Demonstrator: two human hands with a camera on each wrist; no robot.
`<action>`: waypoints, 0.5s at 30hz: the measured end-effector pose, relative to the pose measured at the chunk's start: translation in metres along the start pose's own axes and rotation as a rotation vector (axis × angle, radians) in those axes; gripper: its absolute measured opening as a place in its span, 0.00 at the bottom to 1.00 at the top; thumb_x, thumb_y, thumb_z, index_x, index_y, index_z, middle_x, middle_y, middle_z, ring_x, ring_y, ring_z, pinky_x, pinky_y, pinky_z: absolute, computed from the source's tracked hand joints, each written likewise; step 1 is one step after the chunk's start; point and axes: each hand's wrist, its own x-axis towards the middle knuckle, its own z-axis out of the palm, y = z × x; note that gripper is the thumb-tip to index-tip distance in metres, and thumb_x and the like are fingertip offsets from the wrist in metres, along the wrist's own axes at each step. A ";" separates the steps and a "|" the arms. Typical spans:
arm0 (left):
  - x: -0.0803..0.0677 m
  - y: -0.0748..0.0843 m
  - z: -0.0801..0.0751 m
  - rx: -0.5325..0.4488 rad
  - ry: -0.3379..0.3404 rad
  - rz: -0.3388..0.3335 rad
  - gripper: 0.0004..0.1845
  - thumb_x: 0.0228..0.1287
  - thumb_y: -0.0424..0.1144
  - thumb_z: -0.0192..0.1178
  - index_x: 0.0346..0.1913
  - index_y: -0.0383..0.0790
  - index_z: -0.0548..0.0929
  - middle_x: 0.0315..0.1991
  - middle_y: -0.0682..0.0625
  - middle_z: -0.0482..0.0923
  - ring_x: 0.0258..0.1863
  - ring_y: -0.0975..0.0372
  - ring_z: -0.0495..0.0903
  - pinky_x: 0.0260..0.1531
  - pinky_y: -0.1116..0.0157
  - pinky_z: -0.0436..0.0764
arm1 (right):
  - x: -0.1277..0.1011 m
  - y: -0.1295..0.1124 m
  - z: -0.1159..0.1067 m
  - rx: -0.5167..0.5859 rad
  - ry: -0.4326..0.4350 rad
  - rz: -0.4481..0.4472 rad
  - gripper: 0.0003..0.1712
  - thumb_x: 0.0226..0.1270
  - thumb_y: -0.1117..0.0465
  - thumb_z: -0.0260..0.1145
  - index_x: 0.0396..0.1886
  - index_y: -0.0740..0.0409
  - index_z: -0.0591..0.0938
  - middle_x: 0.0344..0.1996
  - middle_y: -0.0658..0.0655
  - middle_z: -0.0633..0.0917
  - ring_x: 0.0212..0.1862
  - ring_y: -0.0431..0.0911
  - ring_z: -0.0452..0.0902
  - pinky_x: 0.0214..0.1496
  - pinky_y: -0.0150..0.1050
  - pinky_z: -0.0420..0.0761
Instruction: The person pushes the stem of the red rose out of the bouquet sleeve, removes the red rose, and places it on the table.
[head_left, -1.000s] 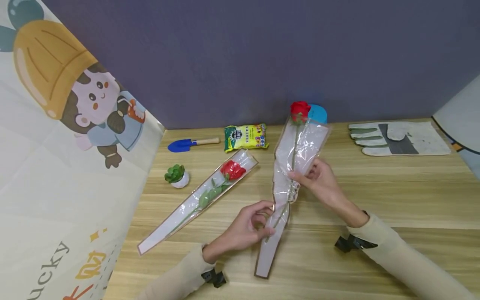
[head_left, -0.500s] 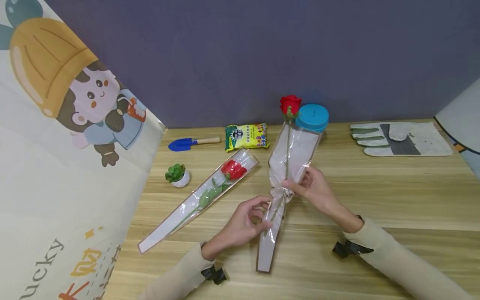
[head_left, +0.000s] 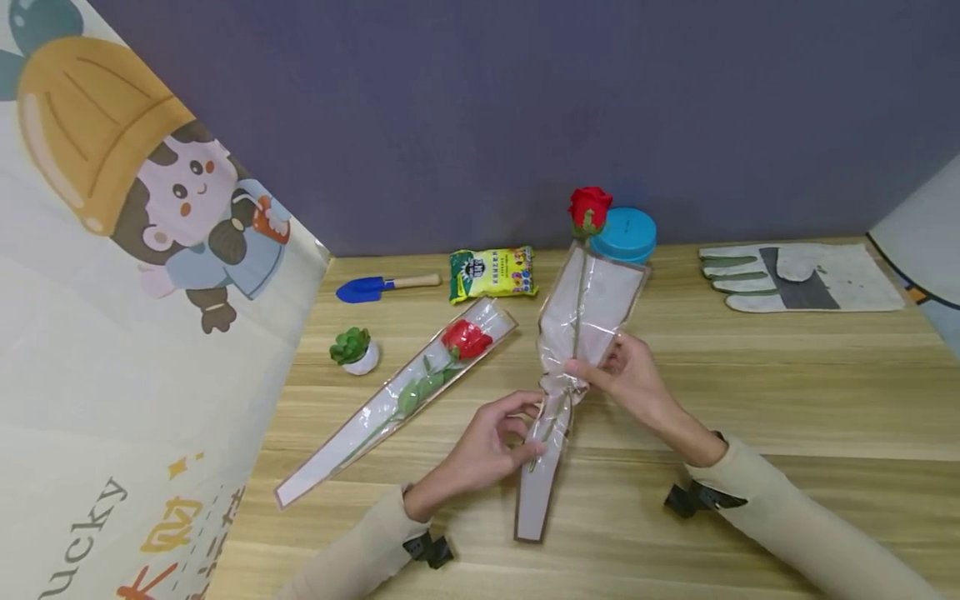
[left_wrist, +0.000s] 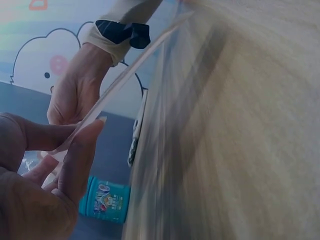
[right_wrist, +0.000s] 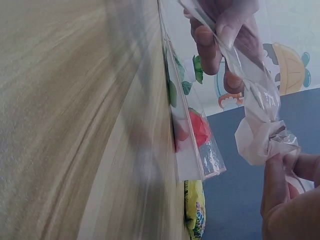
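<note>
A red rose [head_left: 589, 208] stands clear of the top of its clear plastic sleeve [head_left: 596, 296], which is held up over the wooden table [head_left: 787, 392]. My right hand [head_left: 588, 367] grips the sleeve where it is bunched at mid-length; the right wrist view shows the crumpled plastic [right_wrist: 260, 135] against its fingers [right_wrist: 277, 192]. My left hand [head_left: 536, 433] pinches the narrow lower part of the sleeve and the stem, its thumb [left_wrist: 80, 155] pressed on the sleeve edge [left_wrist: 130, 75]. A second rose in a flat sleeve [head_left: 420, 383] lies on the table to the left.
Along the back wall sit a blue trowel [head_left: 375, 287], a yellow packet [head_left: 492, 273], a blue-lidded jar [head_left: 626, 235] and work gloves [head_left: 795, 275]. A small potted succulent [head_left: 354, 352] stands near a cartoon-printed sheet [head_left: 135, 333] at the left.
The sleeve has been bunched down toward my hands, so the rose bloom now stands free above its top. In the last half second the rose tilted slightly right.
</note>
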 end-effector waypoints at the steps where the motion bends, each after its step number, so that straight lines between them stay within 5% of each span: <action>1: 0.000 0.000 0.001 0.003 -0.003 -0.008 0.34 0.59 0.20 0.68 0.69 0.35 0.75 0.54 0.33 0.80 0.34 0.70 0.82 0.32 0.72 0.87 | 0.000 0.001 0.000 0.001 0.008 -0.002 0.29 0.67 0.68 0.72 0.64 0.72 0.74 0.53 0.70 0.87 0.44 0.32 0.87 0.46 0.31 0.88; 9: -0.002 -0.001 0.004 0.017 -0.015 -0.033 0.36 0.58 0.21 0.68 0.71 0.36 0.73 0.55 0.34 0.80 0.33 0.71 0.82 0.27 0.70 0.88 | 0.000 0.004 -0.002 0.053 0.037 0.004 0.28 0.66 0.71 0.72 0.63 0.75 0.74 0.42 0.37 0.89 0.43 0.32 0.87 0.44 0.30 0.88; 15: -0.003 -0.001 0.004 0.048 -0.002 -0.042 0.37 0.58 0.23 0.71 0.72 0.37 0.72 0.54 0.35 0.82 0.33 0.72 0.82 0.26 0.71 0.86 | 0.004 0.001 -0.006 0.068 0.070 -0.015 0.22 0.65 0.73 0.72 0.56 0.73 0.76 0.36 0.35 0.87 0.39 0.32 0.86 0.40 0.29 0.88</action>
